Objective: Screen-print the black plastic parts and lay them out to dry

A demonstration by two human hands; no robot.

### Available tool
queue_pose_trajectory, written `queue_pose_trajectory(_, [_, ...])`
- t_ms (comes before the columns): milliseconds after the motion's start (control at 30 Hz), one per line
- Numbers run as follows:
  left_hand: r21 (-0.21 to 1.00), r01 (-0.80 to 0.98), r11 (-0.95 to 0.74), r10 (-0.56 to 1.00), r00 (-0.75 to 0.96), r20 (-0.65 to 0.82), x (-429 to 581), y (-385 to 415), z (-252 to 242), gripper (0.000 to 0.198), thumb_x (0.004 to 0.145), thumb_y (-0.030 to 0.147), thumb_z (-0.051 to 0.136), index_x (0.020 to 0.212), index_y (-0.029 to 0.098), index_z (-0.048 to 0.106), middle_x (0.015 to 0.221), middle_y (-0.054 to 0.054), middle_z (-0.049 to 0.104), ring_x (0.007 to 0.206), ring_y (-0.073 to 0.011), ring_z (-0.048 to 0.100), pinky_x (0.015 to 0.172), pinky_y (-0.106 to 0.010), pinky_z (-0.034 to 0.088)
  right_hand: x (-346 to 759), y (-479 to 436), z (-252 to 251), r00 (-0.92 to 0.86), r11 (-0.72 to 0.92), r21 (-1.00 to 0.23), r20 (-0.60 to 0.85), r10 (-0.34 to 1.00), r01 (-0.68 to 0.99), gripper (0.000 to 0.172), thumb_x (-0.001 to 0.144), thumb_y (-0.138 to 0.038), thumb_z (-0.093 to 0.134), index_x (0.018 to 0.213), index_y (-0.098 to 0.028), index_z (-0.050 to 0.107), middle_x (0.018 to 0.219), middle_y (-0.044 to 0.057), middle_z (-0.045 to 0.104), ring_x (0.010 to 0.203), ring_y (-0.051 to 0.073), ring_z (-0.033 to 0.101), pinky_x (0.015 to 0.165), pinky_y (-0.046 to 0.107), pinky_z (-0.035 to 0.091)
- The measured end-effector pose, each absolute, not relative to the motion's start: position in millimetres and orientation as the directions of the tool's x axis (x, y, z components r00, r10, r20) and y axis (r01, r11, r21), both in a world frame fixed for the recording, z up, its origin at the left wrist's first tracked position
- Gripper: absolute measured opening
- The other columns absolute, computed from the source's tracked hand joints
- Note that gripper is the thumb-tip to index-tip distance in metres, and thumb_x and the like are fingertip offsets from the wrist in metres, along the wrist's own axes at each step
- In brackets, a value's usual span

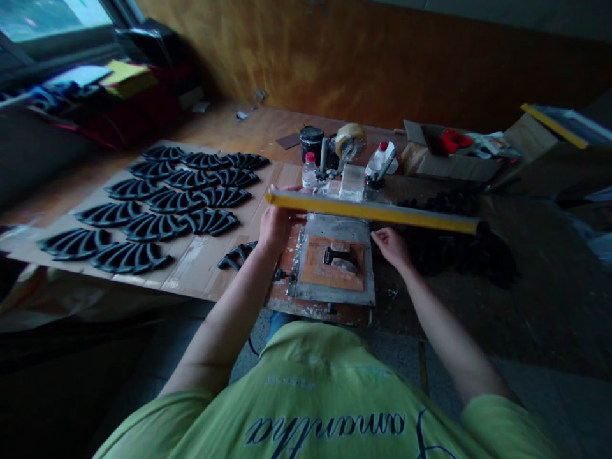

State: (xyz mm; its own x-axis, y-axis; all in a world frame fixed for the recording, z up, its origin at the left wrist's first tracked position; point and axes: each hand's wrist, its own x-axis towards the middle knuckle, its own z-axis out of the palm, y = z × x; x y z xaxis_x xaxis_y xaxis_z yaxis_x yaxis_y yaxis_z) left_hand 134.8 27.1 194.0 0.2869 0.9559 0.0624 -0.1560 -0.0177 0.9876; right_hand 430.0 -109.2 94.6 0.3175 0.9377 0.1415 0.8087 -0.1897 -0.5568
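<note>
My left hand (pixel 273 223) grips the left end of a raised yellow-edged frame (pixel 382 213), which is tilted up over a small printing stand. Beneath the frame lies a grey metal plate (pixel 335 290) with an orange pad, and a small black piece (pixel 340 256) rests on the pad. My right hand (pixel 392 245) hovers at the plate's right edge, close to the black piece, fingers curled and holding nothing I can make out. One black curved piece (pixel 236 255) lies just left of the stand, under my left forearm.
Several black fan-shaped pieces (pixel 157 210) lie in rows on a board (pixel 201 268) to the left. Behind the stand are two red-capped bottles (pixel 310 169), a black jar (pixel 311 140) and a tape roll (pixel 349 137). A dark heap of pieces (pixel 454 242) sits right; cardboard boxes (pixel 444 159) behind.
</note>
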Motion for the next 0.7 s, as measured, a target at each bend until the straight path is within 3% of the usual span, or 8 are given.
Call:
queue_pose_trajectory(100, [0.962,-0.262,0.078,0.944,0.329,0.012,150,46,209,0.067,0.100,0.068,0.024,0.135,0.021,0.054,0.096,-0.005,0.070,0.091,-0.0161,0.072,0.078,-0.030,0.059,380,-116,61,0.213,-0.147,-0.428,0.111,0.971,0.892,0.026,0.091,-0.044,0.066,0.085,-0.019,0.060,0.095,0.010,0.067,0.095,0.023,0.062,0.085,0.034,0.047])
queue_pose_trajectory(200, [0.961,-0.268,0.069,0.964,0.266,0.005,149,41,198,0.068,0.098,0.071,0.027,0.140,0.023,0.048,0.103,-0.005,0.071,0.095,-0.0167,0.072,0.079,-0.030,0.058,350,-111,51,0.194,-0.177,-0.277,0.034,0.980,0.944,0.015,0.096,-0.032,0.060,0.088,-0.019,0.059,0.097,0.013,0.069,0.096,0.024,0.063,0.082,0.033,0.047])
queue_pose_trajectory(267, [0.965,-0.191,0.182,0.942,0.315,-0.116,143,18,177,0.070,0.095,0.074,0.031,0.133,0.019,0.054,0.101,-0.008,0.073,0.089,-0.0184,0.073,0.074,-0.030,0.059,340,-109,54,0.283,-0.279,-0.307,-0.031,0.959,0.910,0.016,0.101,-0.030,0.051,0.091,-0.019,0.058,0.089,0.010,0.070,0.087,0.022,0.065,0.074,0.030,0.045])
queue_pose_trajectory(333, [0.915,-0.001,0.404,0.801,0.483,-0.353,138,-17,150,0.073,0.091,0.076,0.040,0.120,0.012,0.062,0.096,-0.014,0.075,0.083,-0.0229,0.073,0.067,-0.031,0.058,329,-110,61,0.360,-0.342,-0.391,-0.030,0.932,0.854,0.020,0.104,-0.032,0.044,0.095,-0.020,0.057,0.087,0.008,0.069,0.083,0.021,0.065,0.070,0.028,0.044])
queue_pose_trajectory(433, [0.803,0.184,0.568,0.578,0.606,-0.547,139,-67,118,0.068,0.087,0.073,0.053,0.119,0.014,0.063,0.112,-0.019,0.074,0.100,-0.0311,0.072,0.069,-0.035,0.059,300,-118,72,0.300,-0.224,-0.481,0.087,0.950,0.848,0.022,0.104,-0.035,0.043,0.096,-0.020,0.057,0.091,0.008,0.069,0.088,0.021,0.065,0.074,0.028,0.046])
queue_pose_trajectory(567, [0.816,0.039,0.577,0.714,0.461,-0.528,132,-77,102,0.048,0.092,0.061,0.052,0.110,0.016,0.060,0.117,-0.016,0.073,0.102,-0.0277,0.072,0.075,-0.033,0.059,295,-129,86,0.022,0.064,-0.483,0.170,0.985,0.873,0.016,0.103,-0.032,0.049,0.103,-0.022,0.062,0.104,0.006,0.071,0.102,0.018,0.064,0.090,0.027,0.047])
queue_pose_trajectory(600, [0.828,0.029,0.560,0.748,0.412,-0.521,123,-67,99,0.045,0.093,0.059,0.051,0.108,0.017,0.059,0.115,-0.015,0.073,0.097,-0.0264,0.073,0.072,-0.032,0.058,309,-130,88,0.033,0.056,-0.476,0.178,0.984,0.878,0.018,0.103,-0.029,0.047,0.106,-0.021,0.063,0.108,0.007,0.071,0.105,0.019,0.064,0.092,0.028,0.047])
queue_pose_trajectory(700, [0.869,0.065,0.491,0.850,0.183,-0.494,72,-30,80,0.043,0.096,0.057,0.045,0.105,0.017,0.056,0.103,-0.013,0.075,0.082,-0.0223,0.074,0.064,-0.029,0.056,376,-131,84,0.279,-0.194,-0.418,0.152,0.948,0.887,0.026,0.101,-0.022,0.041,0.112,-0.011,0.062,0.111,0.021,0.068,0.104,0.028,0.064,0.089,0.039,0.048])
